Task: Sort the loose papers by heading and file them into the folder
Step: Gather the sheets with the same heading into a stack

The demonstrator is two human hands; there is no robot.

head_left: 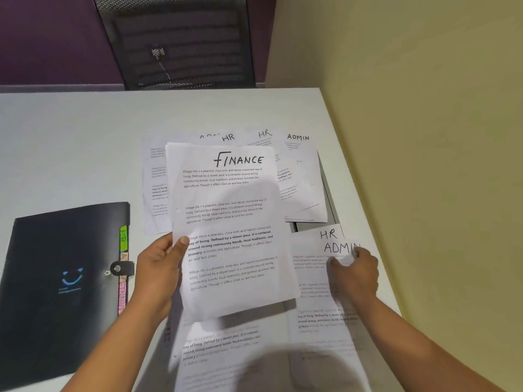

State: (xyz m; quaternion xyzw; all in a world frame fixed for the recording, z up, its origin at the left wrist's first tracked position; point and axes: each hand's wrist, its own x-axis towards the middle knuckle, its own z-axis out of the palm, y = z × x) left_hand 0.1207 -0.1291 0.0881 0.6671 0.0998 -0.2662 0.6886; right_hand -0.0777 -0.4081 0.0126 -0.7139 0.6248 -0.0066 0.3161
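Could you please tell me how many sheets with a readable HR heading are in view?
3: two HR sheets at the far pile, one near the right hand at. Others may be hidden.

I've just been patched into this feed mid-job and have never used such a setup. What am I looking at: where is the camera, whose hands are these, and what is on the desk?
There is no machine here. The single picture comes from a camera worn on a person's head, looking forward and down at their own bare hands over a pale desk. The left hand holds up a sheet headed FINANCE by its left edge, thumb on top. The right hand pinches the corner of a sheet headed ADMIN lying on the desk, with an HR sheet peeking out just behind it. More loose papers headed HR and ADMIN are fanned out further back. At left lies a closed dark folder with coloured tabs along its edge. A black mesh chair stands beyond the desk.
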